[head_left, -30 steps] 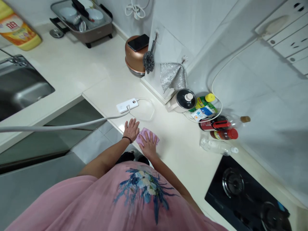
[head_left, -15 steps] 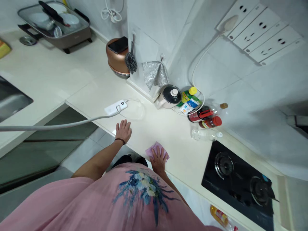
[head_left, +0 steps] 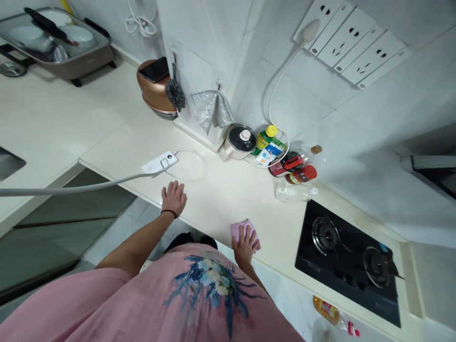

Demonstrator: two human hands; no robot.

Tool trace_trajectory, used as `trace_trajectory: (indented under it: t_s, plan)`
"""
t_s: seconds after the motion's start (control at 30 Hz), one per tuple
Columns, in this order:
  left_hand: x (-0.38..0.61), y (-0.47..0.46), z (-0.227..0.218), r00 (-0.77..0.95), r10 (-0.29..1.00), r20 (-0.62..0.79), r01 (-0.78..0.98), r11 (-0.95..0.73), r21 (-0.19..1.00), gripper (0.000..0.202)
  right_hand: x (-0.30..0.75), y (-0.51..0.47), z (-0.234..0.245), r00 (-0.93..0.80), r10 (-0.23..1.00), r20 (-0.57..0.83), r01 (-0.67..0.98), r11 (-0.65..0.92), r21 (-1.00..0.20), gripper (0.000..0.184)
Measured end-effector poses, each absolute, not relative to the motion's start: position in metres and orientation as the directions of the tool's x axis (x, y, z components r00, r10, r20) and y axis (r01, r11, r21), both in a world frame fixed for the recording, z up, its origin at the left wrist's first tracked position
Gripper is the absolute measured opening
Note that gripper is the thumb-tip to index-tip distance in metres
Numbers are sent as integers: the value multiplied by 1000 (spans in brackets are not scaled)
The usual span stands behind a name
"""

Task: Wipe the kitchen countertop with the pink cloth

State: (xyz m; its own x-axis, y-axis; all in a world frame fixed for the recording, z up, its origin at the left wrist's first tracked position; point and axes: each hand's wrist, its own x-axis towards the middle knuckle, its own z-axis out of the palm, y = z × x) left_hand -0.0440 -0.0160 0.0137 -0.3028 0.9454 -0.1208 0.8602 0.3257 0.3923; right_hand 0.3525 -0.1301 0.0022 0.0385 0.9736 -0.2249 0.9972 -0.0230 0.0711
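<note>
My right hand (head_left: 245, 247) lies flat with fingers spread on a folded pink cloth (head_left: 236, 230), pressing it to the cream countertop (head_left: 221, 199) near its front edge. Farther left, my left hand (head_left: 174, 197) rests palm down on the same counter edge, fingers a little apart and nothing in them. Just beyond the left hand is a white box-shaped device (head_left: 156, 163) with a thick grey cable (head_left: 78, 189) running off to the left. Part of the cloth is covered by my right hand.
A black gas stove (head_left: 349, 261) is set in the counter at right. Along the wall stand a lidded electric pot (head_left: 238, 142), a red-capped jar (head_left: 301, 175) and a clear bottle (head_left: 294, 193). A copper-coloured pot (head_left: 155, 97) and a dish-filled pan (head_left: 67, 66) sit at back left.
My right hand has slid the pink cloth rightward along the counter, towards the stove. My left hand stays on the counter edge. The whole view has shifted a little.
</note>
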Motion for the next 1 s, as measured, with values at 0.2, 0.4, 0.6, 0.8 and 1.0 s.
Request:
trace_trajectory:
  t_s: [0.2,0.4,0.6,0.8,1.0]
  plan:
    - [-43,-16,15,-312,942,-123,858,335,389,62,356,-90,5,78,973,-219,996,-66,64,65]
    - [-43,-15,14,-320,940,-117,855,340,392,62,365,-32,6,92,967,-238,995,-81,59,67]
    - [-44,-16,10,-330,940,-89,847,336,412,62,369,31,9,107,967,-229,994,-96,62,68]
    - [-44,-17,6,-341,937,-72,850,341,403,61,372,95,13,123,963,-238,992,-113,58,70]
    - [-43,-16,9,-352,931,-98,855,362,372,61,378,142,13,138,956,-257,990,-130,48,70]
